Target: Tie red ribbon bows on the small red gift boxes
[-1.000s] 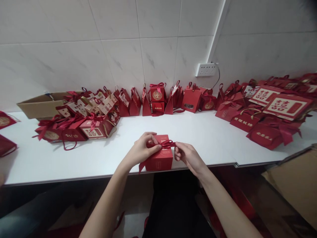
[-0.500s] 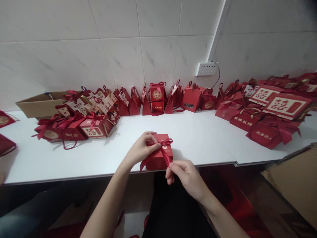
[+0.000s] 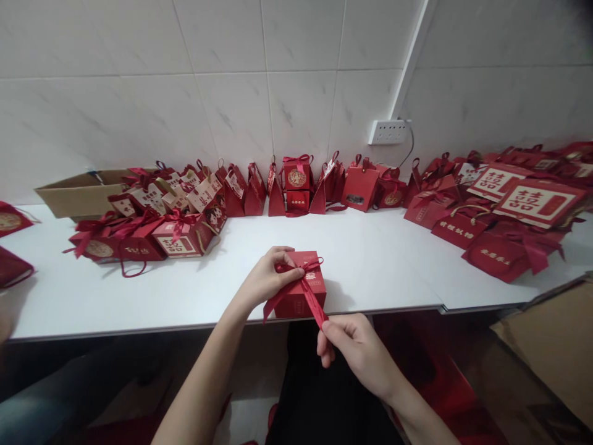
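A small red gift box (image 3: 288,304) sits at the front edge of the white table (image 3: 370,266), with a red ribbon (image 3: 313,301) tied across its top in a bow. My left hand (image 3: 271,275) lies over the box's left side, thumb and fingers closed on the bow near its knot; the fingertips are partly hidden. My right hand (image 3: 349,343), just past the table edge, pinches one ribbon tail and holds it taut, toward me and to the right. The other tail hangs down the box's left front.
Decorated red gift boxes (image 3: 180,238) are heaped at left before an open cardboard box (image 3: 74,194). More red boxes (image 3: 361,185) line the tiled wall, and a pile (image 3: 537,201) stands at right. A large carton (image 3: 551,340) is below right. A socket strip (image 3: 388,132) is on the wall.
My right hand has moved down and slightly right, drawing the ribbon tail out longer and straighter. My left hand stays at the bow, and the box is in about the same place.
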A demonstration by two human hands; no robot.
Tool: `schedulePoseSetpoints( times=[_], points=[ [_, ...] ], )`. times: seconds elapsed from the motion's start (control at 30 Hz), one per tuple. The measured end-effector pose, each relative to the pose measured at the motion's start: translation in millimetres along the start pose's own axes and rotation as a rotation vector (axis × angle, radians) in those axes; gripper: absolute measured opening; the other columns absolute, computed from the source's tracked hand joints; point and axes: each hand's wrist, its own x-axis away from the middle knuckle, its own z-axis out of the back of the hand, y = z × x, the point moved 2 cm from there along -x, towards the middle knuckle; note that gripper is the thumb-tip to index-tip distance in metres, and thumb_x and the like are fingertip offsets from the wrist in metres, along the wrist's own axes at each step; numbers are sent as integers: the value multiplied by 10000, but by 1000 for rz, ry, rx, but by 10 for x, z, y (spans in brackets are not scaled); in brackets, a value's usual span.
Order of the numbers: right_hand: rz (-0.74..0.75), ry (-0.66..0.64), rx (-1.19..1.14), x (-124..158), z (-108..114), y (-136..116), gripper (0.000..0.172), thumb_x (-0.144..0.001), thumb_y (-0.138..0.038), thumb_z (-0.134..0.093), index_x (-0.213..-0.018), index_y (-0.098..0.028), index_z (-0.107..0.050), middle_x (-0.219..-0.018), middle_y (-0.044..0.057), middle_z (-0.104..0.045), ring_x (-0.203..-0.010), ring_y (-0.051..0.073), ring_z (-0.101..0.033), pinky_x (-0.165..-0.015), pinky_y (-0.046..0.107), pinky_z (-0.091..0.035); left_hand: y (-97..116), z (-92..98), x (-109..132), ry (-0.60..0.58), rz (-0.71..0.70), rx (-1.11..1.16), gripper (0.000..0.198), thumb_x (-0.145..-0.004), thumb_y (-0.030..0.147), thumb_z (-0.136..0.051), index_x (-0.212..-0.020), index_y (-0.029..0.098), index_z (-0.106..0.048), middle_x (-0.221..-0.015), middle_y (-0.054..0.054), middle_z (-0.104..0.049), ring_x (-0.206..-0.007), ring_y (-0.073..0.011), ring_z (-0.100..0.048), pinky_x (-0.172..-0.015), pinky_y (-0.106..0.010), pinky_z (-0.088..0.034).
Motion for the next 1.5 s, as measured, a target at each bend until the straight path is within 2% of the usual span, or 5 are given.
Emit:
schedulePoseSetpoints(
  times=[0.1, 0.33, 0.67, 1.1, 1.5],
  points=[
    [-6, -18, 50, -82, 112, 44, 451, -839, -474, -436, -570, -156, -610, -511, 30, -589, -508, 124, -531, -551, 249, -404, 7, 13, 17, 13, -3, -12, 229, -712, 386, -649, -650, 185, -559, -1248, -94, -539, -1122, -261, -537, -981, -385, -376],
    [35, 366, 179, -639, 593, 27, 570, -774, -681, -403, -558, -172, -538, -505, 1, -511, -519, 126, -474, -591, 275, -375, -30, 108, 110, 26, -32, 141, 254, -763, 433, -595, -790, 180, -585, -1373, -146, -442, -1299, -276, -392, -1048, -416, -320],
    [34, 204, 246, -944, 413, -158, 486, -774, -541, -464, -472, -207, -282, -461, -68, -246, -460, 72, -228, -499, 261, -199, -182, 193, 187, 41, -74, 169, 272, -767, 447, -588, -814, 179, -610, -1314, -134, -492, -1233, -263, -462, -991, -396, -413],
    [43, 130, -318, -779, 308, 30, 362, -676, -462, -694, -605, -153, -520, -598, -18, -526, -572, 90, -458, -613, 252, -350, -130, -51, 315, 530, 44, 109, 198, -773, 376, -529, -742, 182, -554, -890, -54, -573, -922, -198, -560, -755, -290, -469],
    [-26, 128, -549, -742, 232, 114, 379, -617, -451, -756, -591, -132, -554, -510, -62, -445, -472, 33, -320, -472, 202, -261, -81, -191, 397, 599, 151, 183, 242, -857, 326, -426, -653, 197, -414, -627, 40, -450, -636, -124, -443, -610, -236, -339]
  ],
)
